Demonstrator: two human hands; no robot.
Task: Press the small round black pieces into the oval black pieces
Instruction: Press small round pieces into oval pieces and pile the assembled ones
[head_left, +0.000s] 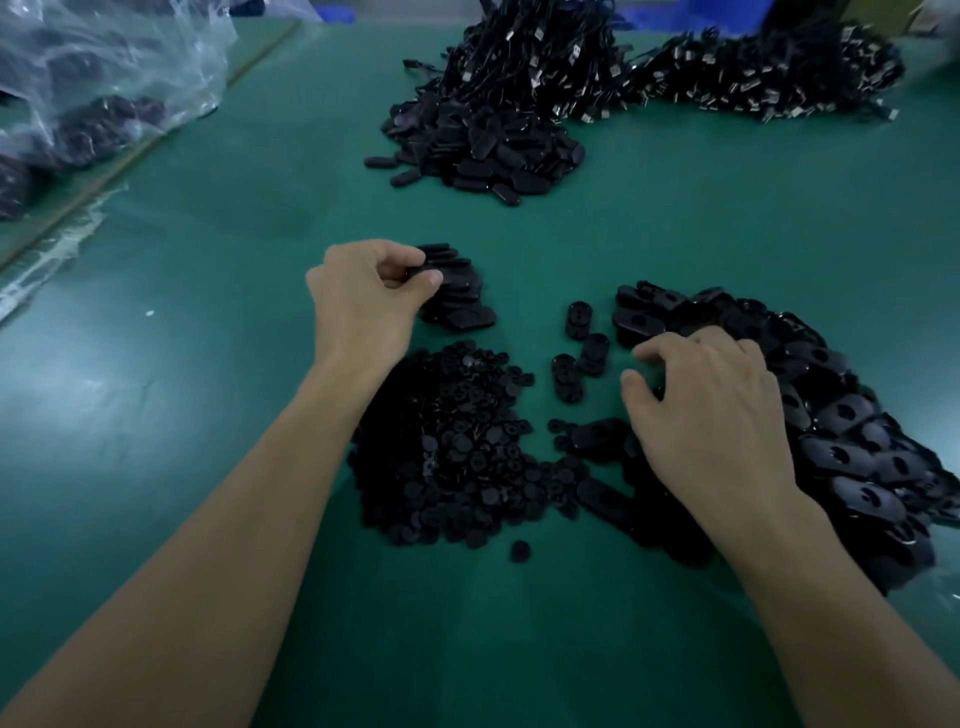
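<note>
Two bare hands work over a green table (182, 415). At far left lie clear plastic bags (78, 104) of dark parts. The left hand (363, 306) pinches an oval black piece (423, 273) between thumb and fingers, atop a small stack (462, 306). Just nearer spreads the pile of small round black pieces (447, 447). The right hand (711, 415) rests, fingers curled, on the edge of the heap of oval black pieces (857, 431); whether it grasps one cannot be told. Far back right sit corded piles (769, 73).
</note>
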